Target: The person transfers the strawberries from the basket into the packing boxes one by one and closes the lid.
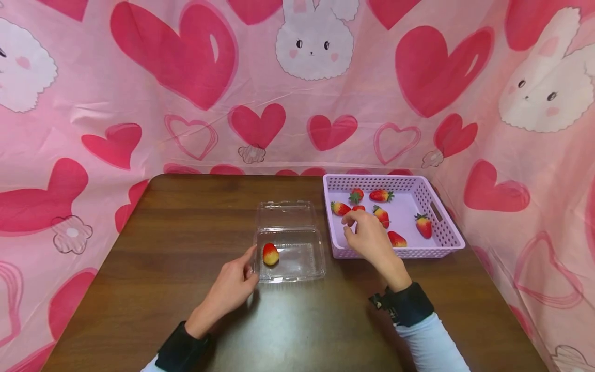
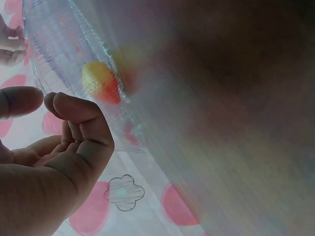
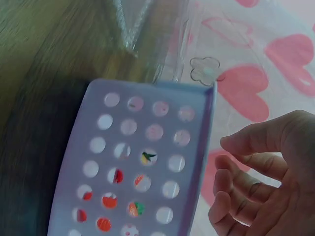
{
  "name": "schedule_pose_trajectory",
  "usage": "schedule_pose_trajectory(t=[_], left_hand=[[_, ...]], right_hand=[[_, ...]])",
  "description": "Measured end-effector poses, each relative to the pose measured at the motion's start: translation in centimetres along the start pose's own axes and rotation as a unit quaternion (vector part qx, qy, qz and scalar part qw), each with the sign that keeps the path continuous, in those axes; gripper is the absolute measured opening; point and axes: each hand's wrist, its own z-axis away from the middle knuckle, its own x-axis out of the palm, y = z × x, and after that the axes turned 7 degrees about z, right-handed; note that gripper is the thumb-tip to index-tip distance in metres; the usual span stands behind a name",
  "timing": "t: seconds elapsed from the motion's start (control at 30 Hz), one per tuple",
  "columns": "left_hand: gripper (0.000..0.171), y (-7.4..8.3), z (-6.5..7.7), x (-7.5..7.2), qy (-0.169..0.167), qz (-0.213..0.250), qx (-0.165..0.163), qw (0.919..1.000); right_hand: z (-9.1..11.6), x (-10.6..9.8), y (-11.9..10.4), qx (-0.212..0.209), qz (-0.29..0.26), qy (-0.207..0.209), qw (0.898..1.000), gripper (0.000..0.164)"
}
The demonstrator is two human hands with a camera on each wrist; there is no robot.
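A hinged clear plastic box (image 1: 302, 268) lies with its lid (image 1: 285, 214) folded back. Inside, toward its left side, is one red and yellow strawberry (image 1: 270, 254). My left hand (image 1: 230, 284) is at the box's left edge, index finger reaching to the rim; the left wrist view shows a small gap between thumb and fingertip. Over the near left part of a lilac basket (image 1: 404, 253) hangs my right hand (image 1: 372, 238), fingers loosely bent, nothing seen between them. Several strawberries (image 1: 424, 226) lie in the basket, some partly covered by that hand.
Box and basket stand side by side on a dark wooden table (image 1: 186, 222), the basket at the back right. A pink cloth (image 1: 288, 88) with hearts and rabbits hangs behind and at both sides. The basket has raised, perforated walls.
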Motion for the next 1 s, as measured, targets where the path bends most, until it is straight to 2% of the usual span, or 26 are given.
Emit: schedule_pose_trajectory(t=[0.2,0.57,0.77,1.0], left_hand=[[0.070,-0.1,0.0,0.0,0.000,0.001,-0.001,1.0000],[0.069,0.0,0.3,0.0,0.007,0.001,0.004,1.0000],[0.067,-0.2,0.2,-0.1,0.012,-0.004,0.018,0.9997],[0.068,-0.3,0.1,0.0,0.013,-0.004,0.017,0.9998]], right_hand=[[0.1,-0.5,1.3,0.039,0.012,-0.028,0.999,0.016],[-0.1,-0.5,4.2,0.100,0.019,-0.121,0.987,0.032],[-0.4,-0.1,5.2,0.113,0.021,-0.133,0.984,0.038],[-0.8,0.1,5.9,0.135,0.019,-0.140,0.981,0.041]])
